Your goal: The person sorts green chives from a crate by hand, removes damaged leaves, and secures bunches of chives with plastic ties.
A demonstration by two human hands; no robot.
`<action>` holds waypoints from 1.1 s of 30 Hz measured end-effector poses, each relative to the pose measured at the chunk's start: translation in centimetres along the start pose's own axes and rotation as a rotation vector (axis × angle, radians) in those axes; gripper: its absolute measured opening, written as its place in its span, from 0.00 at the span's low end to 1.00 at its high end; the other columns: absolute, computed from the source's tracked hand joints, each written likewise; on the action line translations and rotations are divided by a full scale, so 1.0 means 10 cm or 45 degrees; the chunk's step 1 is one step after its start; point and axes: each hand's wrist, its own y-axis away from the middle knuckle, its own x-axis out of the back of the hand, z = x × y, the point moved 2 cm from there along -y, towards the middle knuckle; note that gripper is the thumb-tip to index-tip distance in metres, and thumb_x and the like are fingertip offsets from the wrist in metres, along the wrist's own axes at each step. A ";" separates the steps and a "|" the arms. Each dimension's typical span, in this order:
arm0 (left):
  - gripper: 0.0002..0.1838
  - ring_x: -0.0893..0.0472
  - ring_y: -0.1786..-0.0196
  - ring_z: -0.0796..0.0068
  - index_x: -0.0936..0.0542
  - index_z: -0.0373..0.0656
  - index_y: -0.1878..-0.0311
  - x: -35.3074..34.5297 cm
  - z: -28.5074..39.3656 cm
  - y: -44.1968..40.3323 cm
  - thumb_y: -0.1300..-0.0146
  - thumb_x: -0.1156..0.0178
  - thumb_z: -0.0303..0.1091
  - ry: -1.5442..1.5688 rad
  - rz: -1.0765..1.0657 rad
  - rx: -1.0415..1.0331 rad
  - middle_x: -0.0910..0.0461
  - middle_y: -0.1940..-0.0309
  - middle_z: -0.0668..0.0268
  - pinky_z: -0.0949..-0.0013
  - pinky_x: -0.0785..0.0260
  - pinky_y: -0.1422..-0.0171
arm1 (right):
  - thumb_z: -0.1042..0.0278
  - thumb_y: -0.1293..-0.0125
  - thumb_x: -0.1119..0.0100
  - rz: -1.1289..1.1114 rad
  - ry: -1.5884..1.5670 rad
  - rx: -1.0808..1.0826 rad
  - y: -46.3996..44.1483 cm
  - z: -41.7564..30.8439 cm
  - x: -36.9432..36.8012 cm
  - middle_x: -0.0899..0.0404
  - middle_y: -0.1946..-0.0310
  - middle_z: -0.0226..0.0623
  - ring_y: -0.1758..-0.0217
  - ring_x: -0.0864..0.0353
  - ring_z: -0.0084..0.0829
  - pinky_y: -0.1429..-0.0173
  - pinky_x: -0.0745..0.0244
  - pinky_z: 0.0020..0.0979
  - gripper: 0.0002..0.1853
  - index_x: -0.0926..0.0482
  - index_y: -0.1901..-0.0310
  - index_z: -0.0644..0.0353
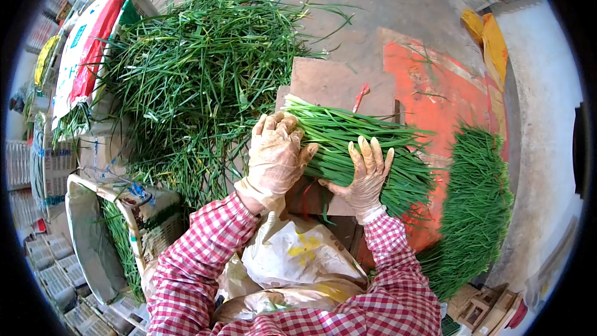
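A bundle of green chives point(354, 143) lies crosswise on a brown board in front of me, pale stem ends to the left and leaf tips to the right. My left hand point(273, 158), in a stained whitish glove, curls its fingers around the stem ends, thumb pointing right. My right hand point(365, 177), gloved too, rests on the leafy part with its fingers spread and its thumb at the near edge. A red tie point(360, 97) pokes out beyond the bundle's far side; another red strand shows below. The bundle's underside is hidden.
A large heap of loose chives point(205, 68) lies at the left. Several neat bundles point(476, 199) stand in a row at the right, beside an orange sheet point(429, 99). A lined crate point(102, 236) and a red-and-white sack point(87, 50) are on the left.
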 end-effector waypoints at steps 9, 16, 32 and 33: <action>0.13 0.38 0.34 0.54 0.16 0.46 0.63 -0.02 -0.03 -0.02 0.49 0.33 0.42 0.146 -0.275 0.108 0.29 0.42 0.61 0.53 0.50 0.31 | 0.42 0.73 0.24 0.027 -0.024 0.033 0.03 0.02 0.02 0.42 0.34 0.30 0.28 0.49 0.39 0.29 0.65 0.63 0.57 0.38 0.36 0.50; 0.10 0.42 0.30 0.56 0.17 0.42 0.65 0.01 -0.02 -0.10 0.48 0.34 0.37 0.376 -0.481 0.362 0.33 0.37 0.58 0.56 0.53 0.29 | 0.39 0.71 0.25 0.044 -0.023 0.047 0.05 0.03 -0.01 0.42 0.34 0.30 0.28 0.49 0.39 0.29 0.65 0.63 0.56 0.38 0.36 0.51; 0.09 0.27 0.40 0.56 0.25 0.37 0.63 0.64 -1.30 0.35 0.35 0.46 0.34 2.780 0.103 0.584 0.19 0.63 0.54 0.51 0.45 0.28 | 0.29 0.61 0.35 -0.085 0.106 0.050 0.00 -0.01 0.02 0.41 0.34 0.32 0.28 0.49 0.40 0.27 0.67 0.58 0.55 0.41 0.34 0.55; 0.09 0.27 0.39 0.57 0.26 0.37 0.63 0.75 -1.55 0.46 0.33 0.47 0.34 2.766 0.176 0.560 0.20 0.62 0.54 0.52 0.45 0.28 | 0.29 0.61 0.35 -0.081 0.106 0.052 -0.01 -0.01 0.03 0.41 0.34 0.32 0.28 0.49 0.40 0.27 0.67 0.58 0.55 0.41 0.34 0.55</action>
